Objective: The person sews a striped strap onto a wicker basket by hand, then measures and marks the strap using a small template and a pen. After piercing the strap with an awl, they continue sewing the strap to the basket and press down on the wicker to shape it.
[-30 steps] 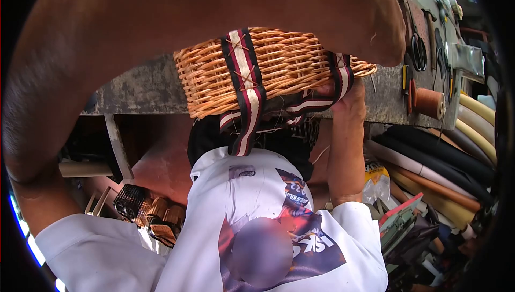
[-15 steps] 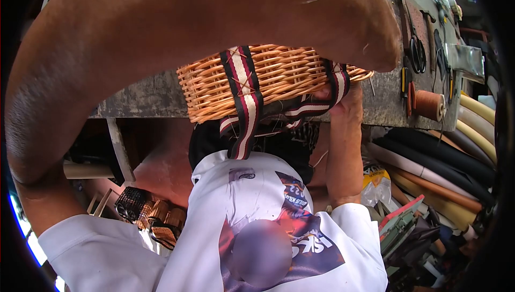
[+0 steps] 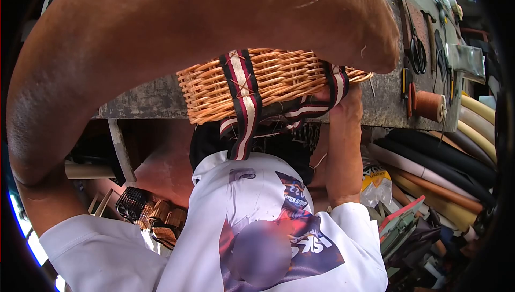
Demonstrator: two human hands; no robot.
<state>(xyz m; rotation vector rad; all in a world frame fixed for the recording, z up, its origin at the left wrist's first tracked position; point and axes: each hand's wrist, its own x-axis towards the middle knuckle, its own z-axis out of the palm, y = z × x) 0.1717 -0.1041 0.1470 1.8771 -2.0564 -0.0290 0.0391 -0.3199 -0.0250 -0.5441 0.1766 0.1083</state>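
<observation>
A wicker basket rests tilted at the near edge of the workbench. Dark straps with a cream stripe and red lines cross it, fixed with X-shaped stitches, and a loop hangs below its edge. At the basket's lower right, my right hand is closed around the edge beside the strap, partly covered by it. My left arm arches across the top of the view, close to the camera, and hides the basket's upper part. Where that arm ends at the right, the fingers of my left hand cannot be made out.
On the bench at right lie scissors, a hammer and a spool of brown thread. Rolls of material are stacked below right. Woven bags sit on the floor at lower left.
My left arm has shifted very slightly downward over the basket's upper edge. The basket, straps and my right hand stay nearly in place.
</observation>
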